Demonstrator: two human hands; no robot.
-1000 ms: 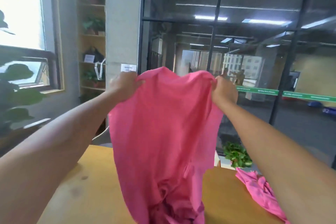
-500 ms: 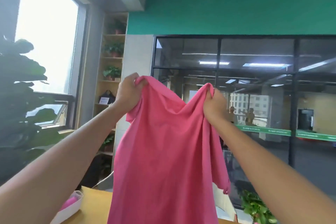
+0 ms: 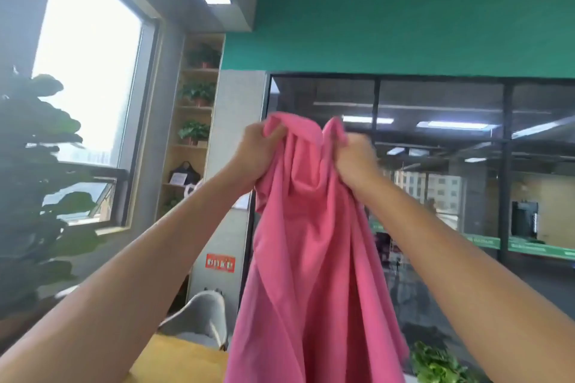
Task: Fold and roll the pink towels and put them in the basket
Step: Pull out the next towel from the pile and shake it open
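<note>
Head view: one pink towel (image 3: 311, 258), two hands' grip, left hand (image 3: 258, 152) and right hand (image 3: 354, 158).

Both forearms bare up to the frame edge, no sleeves showing. Left hand (image 3: 259, 154) and right hand (image 3: 354, 158): no gloves, rings or watch, no wristbands. Nails too blurred to read. Nothing else of the person is in view.

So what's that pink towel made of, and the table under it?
The pink towel looks like thin, soft, matte cloth: it hangs in long loose folds and bunches where the left hand and right hand grip it. The table looks like smooth yellowish wood or wood-look board; only a corner shows, so that is a guess.
</note>
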